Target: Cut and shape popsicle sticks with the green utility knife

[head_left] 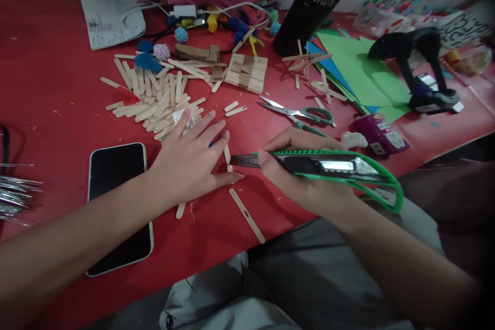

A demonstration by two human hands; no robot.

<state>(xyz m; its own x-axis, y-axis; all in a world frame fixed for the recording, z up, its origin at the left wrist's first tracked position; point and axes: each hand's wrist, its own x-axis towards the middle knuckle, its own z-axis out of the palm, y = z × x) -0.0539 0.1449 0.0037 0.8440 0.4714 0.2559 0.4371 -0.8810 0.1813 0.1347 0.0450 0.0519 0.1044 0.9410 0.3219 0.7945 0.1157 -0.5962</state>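
My right hand [305,188] grips a green box cutter [325,166], its blade out and pointing left. The blade tip meets a short craft stick [227,155] on the red table. My left hand [185,160] lies flat with fingers spread, thumb and forefinger on either side of that stick; part of it is hidden by the fingers. Another stick [180,210] pokes out from under the left palm. Nearer the table edge lies a craft stick with a small slot cut in its middle [237,201].
Loose craft sticks [154,98] are piled beyond my left hand. Scissors [290,112] lie beyond my right hand. A phone [118,165] rests under my left forearm. A black bottle [309,10], green paper [359,67], a purple roll [377,133] and a black stand [421,72] are farther back.
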